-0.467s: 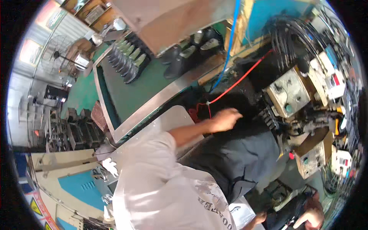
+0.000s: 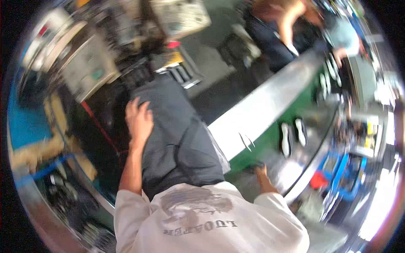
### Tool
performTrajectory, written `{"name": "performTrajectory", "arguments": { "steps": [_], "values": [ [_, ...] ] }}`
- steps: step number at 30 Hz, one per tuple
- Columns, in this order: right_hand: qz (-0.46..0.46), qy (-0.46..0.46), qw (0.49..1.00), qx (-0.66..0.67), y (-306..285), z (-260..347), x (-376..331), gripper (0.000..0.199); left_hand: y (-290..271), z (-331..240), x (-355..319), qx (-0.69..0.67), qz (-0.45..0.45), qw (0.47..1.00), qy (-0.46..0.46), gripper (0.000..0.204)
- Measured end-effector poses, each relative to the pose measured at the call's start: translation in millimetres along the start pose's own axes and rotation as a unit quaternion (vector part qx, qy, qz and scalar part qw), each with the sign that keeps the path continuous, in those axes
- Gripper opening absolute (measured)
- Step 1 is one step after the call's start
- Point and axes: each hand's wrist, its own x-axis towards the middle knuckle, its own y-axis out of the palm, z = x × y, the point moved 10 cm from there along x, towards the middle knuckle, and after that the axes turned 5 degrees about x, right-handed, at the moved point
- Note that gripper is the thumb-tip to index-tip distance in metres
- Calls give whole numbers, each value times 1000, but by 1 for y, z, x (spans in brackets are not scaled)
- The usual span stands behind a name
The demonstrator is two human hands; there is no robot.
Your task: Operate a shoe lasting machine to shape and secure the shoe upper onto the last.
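Observation:
My left hand (image 2: 139, 120) hovers beside the left thigh of my dark trousers (image 2: 168, 126), its fingers spread and nothing in them. My right hand (image 2: 261, 170) reaches out over the green conveyor belt (image 2: 242, 165) on my right; its fingers are blurred, so I cannot tell whether they hold anything. Ahead of that hand, a pair of dark shoes lies with white soles showing, a left shoe (image 2: 286, 141) and a right shoe (image 2: 301, 133). A pale metal ledge (image 2: 253, 114) runs along the near side of the belt.
Co-workers sit at the far right, one with a bare arm (image 2: 289, 29), another in a pale sleeve (image 2: 344, 38). Further shoes (image 2: 331, 74) lie near them. Blue crates (image 2: 352, 185) stand right. Left are a control box (image 2: 86, 69), red cord (image 2: 101, 126) and blue hose (image 2: 48, 168).
My view has swung to the right, bringing the belt and its shoes into sight. My right arm now extends over the belt. The left hand's loosely curled fingers have spread.

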Motion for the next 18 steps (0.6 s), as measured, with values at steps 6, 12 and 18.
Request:
{"name": "performTrajectory", "arguments": {
  "steps": [6,12,18],
  "values": [
    [-263,23,962,-72,-38,73,-38,85,19,5,17,87,39,995,36,39],
    [-252,-26,959,-130,-156,126,31,99,27,12,13,124,78,989,10,40],
    [-41,29,989,-142,-135,168,115,124,19,-10,15,160,84,983,16,40]
  ]
}}
